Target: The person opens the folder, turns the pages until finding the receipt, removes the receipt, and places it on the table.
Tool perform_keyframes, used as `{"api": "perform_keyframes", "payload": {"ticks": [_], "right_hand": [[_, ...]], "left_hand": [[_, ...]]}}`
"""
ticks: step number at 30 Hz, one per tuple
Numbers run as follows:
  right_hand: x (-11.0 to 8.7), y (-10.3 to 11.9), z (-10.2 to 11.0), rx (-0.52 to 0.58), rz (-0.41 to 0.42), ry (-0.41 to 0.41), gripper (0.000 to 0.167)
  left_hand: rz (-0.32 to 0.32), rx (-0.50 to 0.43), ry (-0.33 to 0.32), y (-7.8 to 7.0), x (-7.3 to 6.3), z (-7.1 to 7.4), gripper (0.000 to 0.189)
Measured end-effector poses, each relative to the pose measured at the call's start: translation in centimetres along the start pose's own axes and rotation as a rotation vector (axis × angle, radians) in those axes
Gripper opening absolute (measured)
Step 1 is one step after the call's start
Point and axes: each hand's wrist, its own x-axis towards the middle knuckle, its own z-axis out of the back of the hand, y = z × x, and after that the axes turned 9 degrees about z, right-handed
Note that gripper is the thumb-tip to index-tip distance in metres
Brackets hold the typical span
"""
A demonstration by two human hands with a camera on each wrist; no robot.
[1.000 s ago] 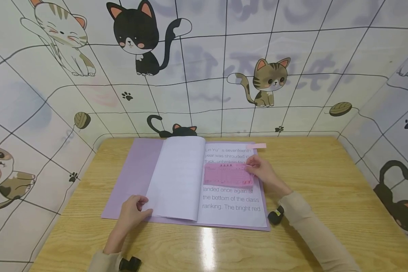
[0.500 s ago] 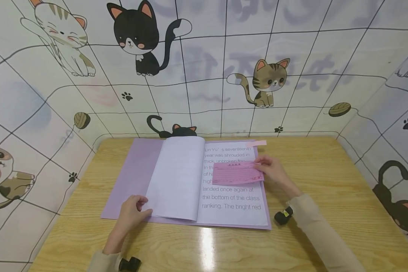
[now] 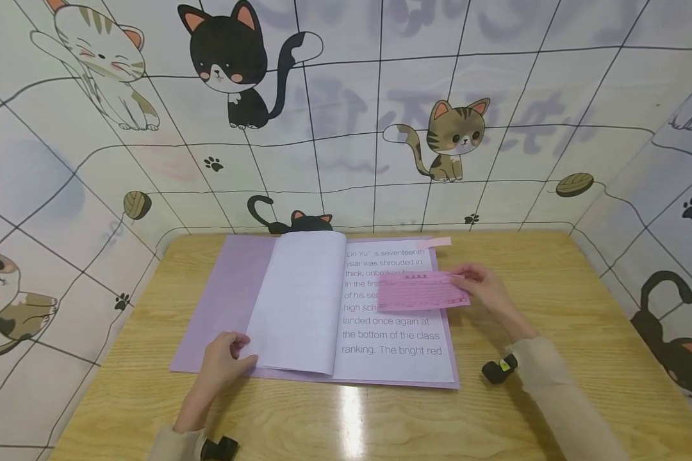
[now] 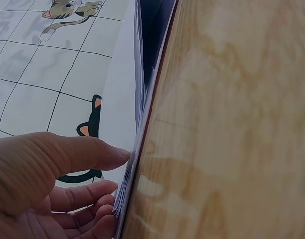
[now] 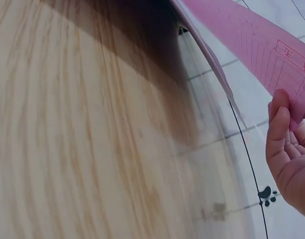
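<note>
A pink printed paper slip (image 3: 418,291) with ruled lines hangs over the right page of an open folder (image 3: 242,282) with a lilac cover. My right hand (image 3: 481,288) pinches the slip at its upper right corner, and the slip's right end reaches past the folder's edge. In the right wrist view, thumb and fingers meet on the pink slip (image 5: 262,55). My left hand (image 3: 223,360) rests at the lower left corner of the white pages (image 3: 300,301). In the left wrist view, its thumb (image 4: 100,154) touches the pages' edge, with the other fingers loosely bent.
A pale pink tab (image 3: 436,242) sticks out at the folder's top right. Large printed text covers the right page (image 3: 392,349). The folder lies on a wooden table (image 3: 530,275), with a cat-patterned wall covering (image 3: 352,160) behind it and on both sides.
My right hand has moved to the right with the pink slip, uncovering more text on the left of the page. My left hand has stayed in place.
</note>
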Motion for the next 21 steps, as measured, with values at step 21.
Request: {"api": "perform_keyframes", "payload": {"ticks": [21], "right_hand": [[-2.8, -2.1, 5.4, -0.021, 0.02, -0.089, 0.036]], "left_hand": [[-0.012, -0.005, 0.0, -0.1, -0.1, 0.1, 0.028]]}}
